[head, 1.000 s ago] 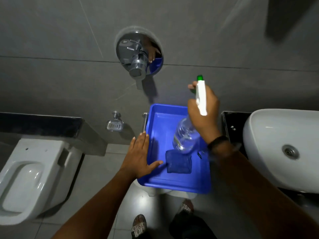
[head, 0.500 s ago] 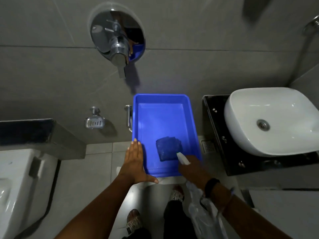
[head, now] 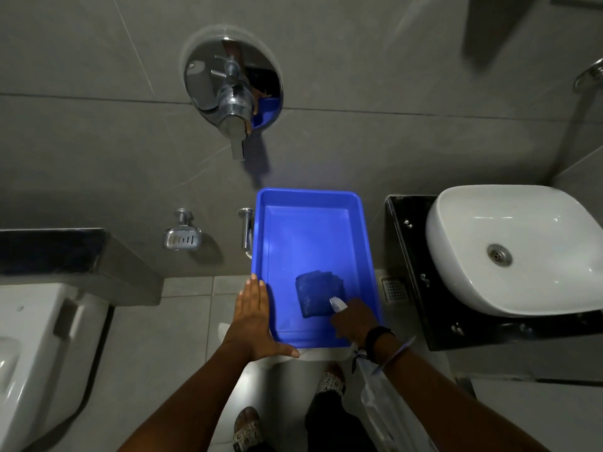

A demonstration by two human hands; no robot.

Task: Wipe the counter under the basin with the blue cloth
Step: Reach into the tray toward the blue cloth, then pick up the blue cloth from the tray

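A folded dark blue cloth (head: 318,293) lies in the near part of a blue plastic tray (head: 310,194). My left hand (head: 254,321) lies flat against the tray's near-left corner, thumb along the front edge. My right hand (head: 354,322) is over the tray's near-right corner, just right of the cloth, closed around a spray bottle (head: 336,304). Its white nozzle pokes out toward the cloth and its clear body hangs under my wrist. The white basin (head: 522,243) sits on a black counter (head: 411,256) to the right of the tray.
A chrome shower mixer (head: 231,93) is on the grey tiled wall above the tray. A soap dish (head: 181,238) hangs to its left. A white toilet (head: 39,353) fills the lower left. A floor drain (head: 394,288) lies between tray and counter. My sandalled feet stand below the tray.
My right hand has come down from above the tray with the spray bottle and now sits at the near-right corner by the cloth. My left hand stays on the tray.
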